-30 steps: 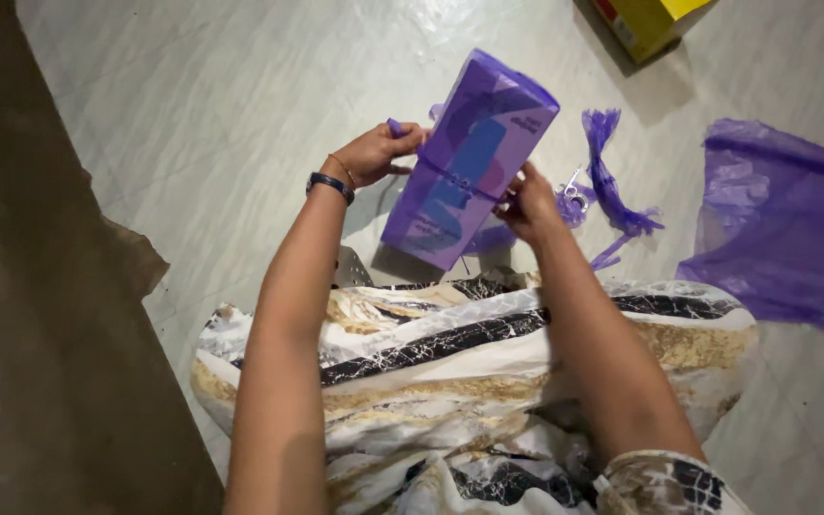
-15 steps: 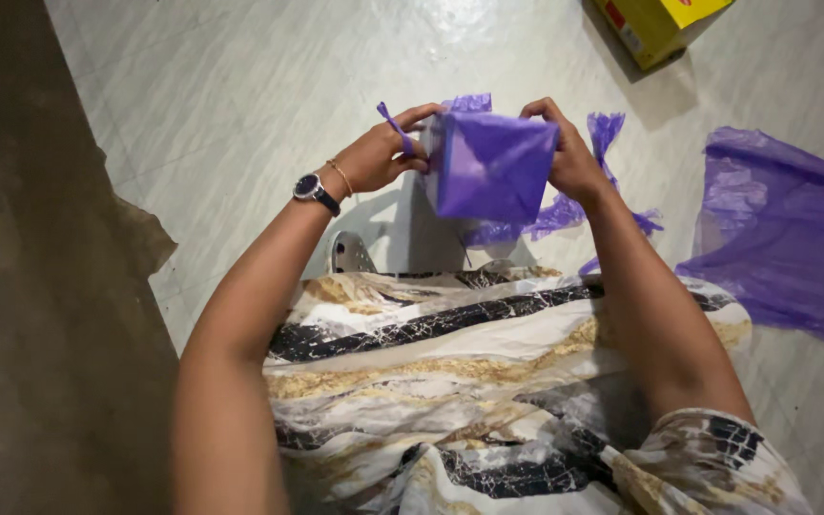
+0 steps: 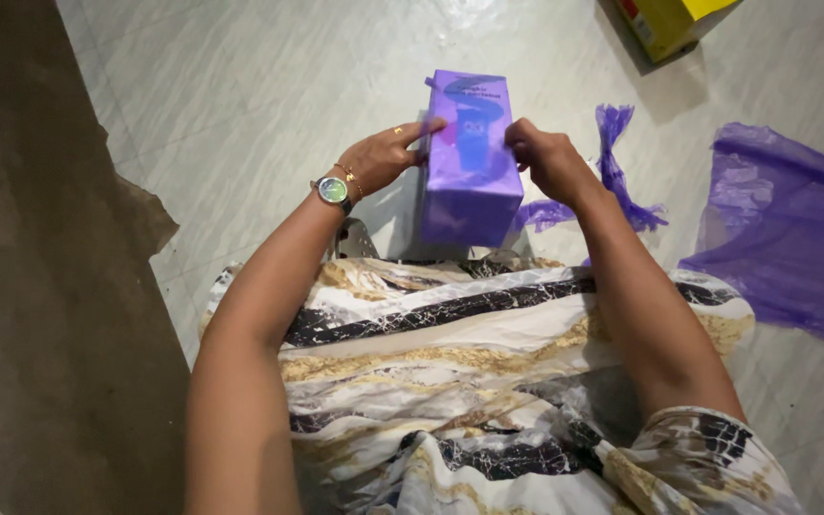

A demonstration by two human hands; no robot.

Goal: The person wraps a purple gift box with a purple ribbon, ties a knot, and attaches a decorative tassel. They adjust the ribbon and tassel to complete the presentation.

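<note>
Right now the purple box is held up above the pale floor, just past the edge of the person's patterned lap. It is wrapped in thin see-through purple film. The box is longer than it is wide. Its long side runs away from the person, with the far end tipped up a little and the near end down by the lap.

The left hand is on the left side of the box. Its fingers lie flat against that long side, near the middle. The right hand is on the right side, with its fingers curled and pinched close against the box edge. It may be pinching the film there, but that is hard to tell. So the box sits between the two hands, and both are about as near to it.

A watch and a thin bracelet sit on the left wrist.

Farther out, a twisted strip of purple film lies on the floor just right of the right hand. A big purple sheet is spread by the right edge of the floor. A yellow box sits at the far right corner. Brown paper covers the left side.
</note>
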